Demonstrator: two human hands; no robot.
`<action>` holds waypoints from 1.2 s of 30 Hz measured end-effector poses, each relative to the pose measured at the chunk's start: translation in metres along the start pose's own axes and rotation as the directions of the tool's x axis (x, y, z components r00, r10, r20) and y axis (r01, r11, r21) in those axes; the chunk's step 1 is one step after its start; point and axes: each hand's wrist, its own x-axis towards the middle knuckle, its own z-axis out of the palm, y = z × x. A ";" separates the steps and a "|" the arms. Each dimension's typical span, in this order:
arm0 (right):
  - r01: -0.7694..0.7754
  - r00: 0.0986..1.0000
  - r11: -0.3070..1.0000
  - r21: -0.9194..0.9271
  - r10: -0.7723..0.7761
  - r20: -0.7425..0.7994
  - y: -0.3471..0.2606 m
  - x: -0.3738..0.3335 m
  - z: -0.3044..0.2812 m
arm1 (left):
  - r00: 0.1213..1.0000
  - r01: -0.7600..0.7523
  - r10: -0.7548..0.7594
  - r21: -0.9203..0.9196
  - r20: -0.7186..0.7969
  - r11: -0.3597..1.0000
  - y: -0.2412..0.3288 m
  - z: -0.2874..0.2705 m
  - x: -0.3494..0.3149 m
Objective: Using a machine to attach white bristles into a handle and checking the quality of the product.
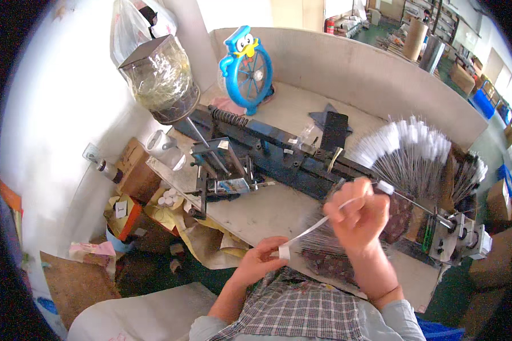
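Note:
A narrow white strip (312, 228) runs between my two hands, in front of a long black bench machine (267, 145). My left hand (259, 262) pinches its lower end, where a small white piece (284, 251) shows at the fingertips. Higher and to the right, my right hand (359, 215) is closed, with the strip passing into its curled fingers. Just beyond these fingers is a white block-like end (385, 187) near a thin metal rod (415, 203), which leads to a metal chuck (445, 223). Whether my right fingers touch the white end cannot be made out.
Many thin wires with white ends (404, 142) fan out on the right. A blue duck-shaped fan (247, 74) stands behind the machine, near a dark phone-like slab (335, 129). At left are a wrapped lamp-like container (159, 79), a white mug (165, 149) and cardboard boxes (133, 170).

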 end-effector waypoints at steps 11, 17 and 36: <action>-0.063 0.998 0.174 -0.983 0.029 -0.058 -0.031 -0.017 -0.029 | 0.940 -0.244 0.323 -0.876 -0.109 0.416 0.012 -0.040 -0.003; 0.280 0.800 -0.088 -0.956 0.572 0.182 0.007 -0.041 -0.031 | 0.948 -0.296 0.236 -0.855 -0.211 0.426 0.001 -0.038 0.011; 0.422 0.747 0.689 -0.589 0.103 0.656 -0.010 -0.002 0.043 | 0.901 -0.044 -0.106 -0.330 -0.421 0.943 0.015 -0.001 0.028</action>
